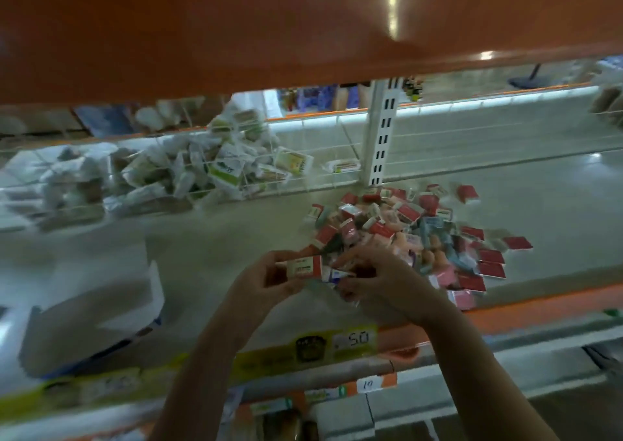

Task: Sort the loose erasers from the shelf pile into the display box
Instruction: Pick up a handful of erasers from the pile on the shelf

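Both forearms reach up from the near edge, past the yellow price strip point(303, 346) on the shelf lip. Left hand point(259, 282) curls its fingers round a red-and-white eraser point(301, 267), holding it flat; right hand point(367, 278) pinches a small white-and-blue eraser point(337, 276) just beside it, at the near-left edge of the pile of erasers point(414, 235). That pile spreads to the right on the shelf point(219, 238). A white display box point(91, 312) sits well to the left, blurred — its opening cannot be made out. To do this step well, I would square the held erasers together, labels one way, then carry them left and set them in upright rather than dropping them.
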Available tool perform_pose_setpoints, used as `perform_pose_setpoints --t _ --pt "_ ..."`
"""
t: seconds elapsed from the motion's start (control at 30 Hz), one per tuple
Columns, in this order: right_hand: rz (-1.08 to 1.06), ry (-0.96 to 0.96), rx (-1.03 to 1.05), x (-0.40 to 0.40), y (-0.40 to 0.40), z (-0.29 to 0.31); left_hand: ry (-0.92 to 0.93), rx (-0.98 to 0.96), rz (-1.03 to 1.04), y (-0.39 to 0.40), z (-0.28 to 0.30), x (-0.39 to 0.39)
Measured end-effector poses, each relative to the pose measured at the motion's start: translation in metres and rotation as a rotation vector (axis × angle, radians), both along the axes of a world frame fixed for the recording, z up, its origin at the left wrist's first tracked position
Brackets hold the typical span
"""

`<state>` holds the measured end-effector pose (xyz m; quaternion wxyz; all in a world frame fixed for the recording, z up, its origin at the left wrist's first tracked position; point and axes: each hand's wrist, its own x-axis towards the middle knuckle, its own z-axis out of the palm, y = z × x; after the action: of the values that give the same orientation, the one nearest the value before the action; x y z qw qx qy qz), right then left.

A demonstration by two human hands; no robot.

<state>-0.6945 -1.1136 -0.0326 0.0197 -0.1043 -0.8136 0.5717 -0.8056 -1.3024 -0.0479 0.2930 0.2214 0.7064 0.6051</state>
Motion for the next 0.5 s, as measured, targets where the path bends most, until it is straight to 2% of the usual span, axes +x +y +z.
perform_pose_setpoints --t 0.17,0.3,0.5 --pt "0.136 -0.019 0.047 -0.019 -0.033 0.002 0.070 -0.033 0.149 -0.042 0.004 0.003" --pt "0.220 -0.018 -0.050 -0.040 -0.069 0.009 0.168 -0.079 0.237 -0.084 0.013 -0.001" --pt "0.275 0.087 0.171 -0.080 -0.135 0.020 0.249 -0.107 0.318 -0.158 0.024 -0.018"
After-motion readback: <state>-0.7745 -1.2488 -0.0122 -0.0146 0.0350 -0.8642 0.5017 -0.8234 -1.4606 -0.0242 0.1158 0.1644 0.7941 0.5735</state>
